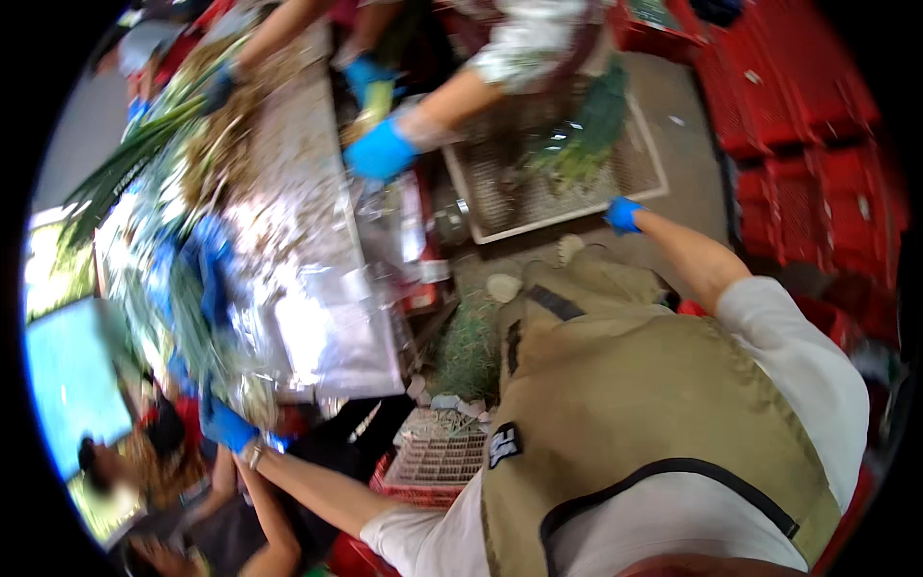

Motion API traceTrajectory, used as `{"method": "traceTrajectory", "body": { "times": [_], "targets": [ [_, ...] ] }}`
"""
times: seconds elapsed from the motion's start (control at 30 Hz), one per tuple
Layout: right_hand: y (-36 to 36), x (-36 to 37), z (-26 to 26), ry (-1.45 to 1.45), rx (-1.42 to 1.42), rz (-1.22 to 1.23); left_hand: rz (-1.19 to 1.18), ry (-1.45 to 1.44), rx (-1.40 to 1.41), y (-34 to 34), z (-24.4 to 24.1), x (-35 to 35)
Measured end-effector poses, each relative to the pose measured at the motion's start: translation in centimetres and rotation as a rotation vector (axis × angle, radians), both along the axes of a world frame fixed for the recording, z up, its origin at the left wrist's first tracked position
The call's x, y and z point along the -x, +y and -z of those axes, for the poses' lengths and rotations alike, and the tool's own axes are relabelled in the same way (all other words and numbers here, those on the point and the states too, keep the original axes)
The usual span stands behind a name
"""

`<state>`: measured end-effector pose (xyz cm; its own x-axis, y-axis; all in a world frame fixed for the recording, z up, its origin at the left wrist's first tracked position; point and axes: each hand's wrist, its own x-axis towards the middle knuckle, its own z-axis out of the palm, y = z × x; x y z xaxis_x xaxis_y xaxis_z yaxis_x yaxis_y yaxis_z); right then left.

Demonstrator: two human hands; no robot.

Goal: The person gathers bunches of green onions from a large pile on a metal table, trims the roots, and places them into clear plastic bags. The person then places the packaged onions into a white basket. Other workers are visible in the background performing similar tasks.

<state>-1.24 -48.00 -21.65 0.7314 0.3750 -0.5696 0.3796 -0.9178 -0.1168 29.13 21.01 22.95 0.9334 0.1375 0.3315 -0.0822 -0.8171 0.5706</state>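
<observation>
My left hand (229, 427), in a blue glove, reaches to the near end of the table. It is at the lower end of a heap of leeks (195, 339); blur hides whether its fingers hold any. A pale root end (258, 404) shows beside it. My right hand (624, 216), also gloved in blue, hangs over the near rim of a mesh crate (537, 229) on the floor. Its fingers are turned away, so their grip is unclear. A bundle of leeks (588, 130) lies inside that crate.
Dirt and root scraps cover part of the metal table (346, 360). Across from me, a co-worker's gloved hands (382, 150) handle a leek (376, 104). Red crates (793, 202) are stacked at right. A crate (436, 458) and green netting (465, 346) stand by my legs. Other people are at lower left.
</observation>
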Motion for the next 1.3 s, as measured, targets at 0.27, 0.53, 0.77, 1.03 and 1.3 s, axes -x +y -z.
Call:
{"method": "traceTrajectory", "body": {
  "times": [0.27, 0.53, 0.77, 1.03, 1.3],
  "targets": [
    [3.0, -5.8, -5.3, 0.613, -0.679, 1.036, -0.221, 0.076, -0.426, -2.9, 0.2, 5.1],
    [16.4, -16.6, -17.5, 0.442, -0.662, -0.016, 0.032, 0.076, -0.134, -5.7, 8.7, 10.9],
    [25.7, -26.7, -29.4, 0.590, -0.942, 0.011, -0.255, 0.374, 0.138, -5.2, 14.7, 16.2],
    [50.7, -53.6, -29.6, -0.074, -0.465, 0.270, -0.064, 0.321, 0.256, -9.5, 19.5, 15.6],
    [56.3, -63.6, -19.4, -0.153, -0.513, 0.504, -0.102, 0.323, 0.421, -7.4, 15.5, 15.9]
  ]
}}
